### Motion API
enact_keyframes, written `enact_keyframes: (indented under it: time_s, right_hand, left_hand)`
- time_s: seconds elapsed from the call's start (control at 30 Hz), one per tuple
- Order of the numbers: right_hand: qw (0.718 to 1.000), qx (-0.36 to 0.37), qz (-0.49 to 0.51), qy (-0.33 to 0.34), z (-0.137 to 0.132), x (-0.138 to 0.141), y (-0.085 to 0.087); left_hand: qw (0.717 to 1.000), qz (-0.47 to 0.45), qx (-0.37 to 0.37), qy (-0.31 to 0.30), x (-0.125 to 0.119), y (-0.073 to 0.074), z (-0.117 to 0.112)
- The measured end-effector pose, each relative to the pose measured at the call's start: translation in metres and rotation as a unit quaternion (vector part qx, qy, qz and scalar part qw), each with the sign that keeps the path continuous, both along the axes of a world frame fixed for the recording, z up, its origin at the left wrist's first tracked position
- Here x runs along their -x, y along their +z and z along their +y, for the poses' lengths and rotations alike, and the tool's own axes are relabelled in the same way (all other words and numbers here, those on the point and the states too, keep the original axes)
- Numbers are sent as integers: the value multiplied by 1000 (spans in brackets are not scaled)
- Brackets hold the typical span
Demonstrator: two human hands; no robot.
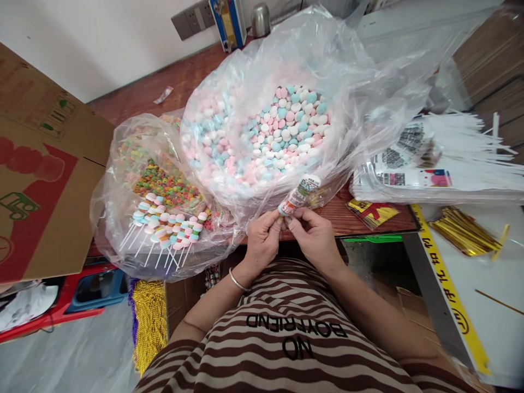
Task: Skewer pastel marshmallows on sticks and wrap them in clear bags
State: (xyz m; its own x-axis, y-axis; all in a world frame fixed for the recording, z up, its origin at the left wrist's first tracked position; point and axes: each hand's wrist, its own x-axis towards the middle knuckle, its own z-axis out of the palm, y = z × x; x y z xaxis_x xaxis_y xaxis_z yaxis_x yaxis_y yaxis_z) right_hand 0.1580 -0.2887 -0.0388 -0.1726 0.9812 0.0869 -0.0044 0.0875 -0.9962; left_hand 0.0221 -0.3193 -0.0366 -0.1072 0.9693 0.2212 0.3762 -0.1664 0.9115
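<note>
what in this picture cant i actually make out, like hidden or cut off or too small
In the head view:
- Packet: its small print is too tiny to read.
- Packet's lower end: hidden by the left hand and right hand.
- Sweets: lower layers hidden by those on top.
- Cardboard box: cut off by the picture's left edge.

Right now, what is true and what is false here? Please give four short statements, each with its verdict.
1. The left hand and the right hand both hold the printed packet. True.
2. No jewellery is worn. False: a bracelet is on the left wrist.
3. In the picture, the stick sweets lie left of both hands. True.
4. The loose pastel sweets lie in a metal bowl. False: those sweets lie in a clear plastic bag.
</note>
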Motion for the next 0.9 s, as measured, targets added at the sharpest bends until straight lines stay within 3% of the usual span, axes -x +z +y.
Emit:
enact_keyframes:
  time_s: [0.07,0.13,0.2,0.27,0.3,0.37,0.4,0.47,0.5,0.53,0.63,0.67,0.73,0.83,0.9]
  right_hand:
    - [990,92,95,50,1,-4,3]
    - [957,193,167,137,0,-9,7]
    - [911,274,205,228,-1,-12,12]
    - [894,294,211,265,0,-13,17]
    - [905,271,204,258,1,-14,20]
    - [955,167,154,193,6,-17,30]
    - [980,88,110,138,9,-19,36]
    - [995,-94,-5,26,11,-22,49]
    - [981,-187,-57,-8,10,-24,56]
    - [957,-271,-100,-7,8,-25,61]
    - [871,-454,-148,117,-4,-22,67]
    - [852,-476,-147,160,-8,-19,65]
    - [850,-455,-145,223,-13,-13,58]
    - [896,-331,-114,274,-10,-3,44]
    - [931,-219,-87,280,-2,5,37]
  left_hand:
    - [998,18,-34,-55,9,2,6]
    - [987,55,-93,-115,21,7,14]
    - [969,104,-154,-164,33,20,19]
    - [952,154,-198,-174,39,41,14]
    - [948,174,-219,-155,39,52,8]
    - [951,180,-232,-101,33,73,-11]
    - [956,153,-215,-130,28,80,-21]
    - [942,121,-86,-301,17,84,-35]
    - [927,132,-20,-350,13,81,-38]
    - [931,133,21,-339,10,76,-37]
    - [983,17,45,-179,19,60,-19]
    - [988,-23,36,-150,27,59,-13]
    - [988,-29,3,-149,42,64,-5]
    - [965,142,-55,-215,52,80,-10]
    - [933,278,-104,-205,49,84,-18]
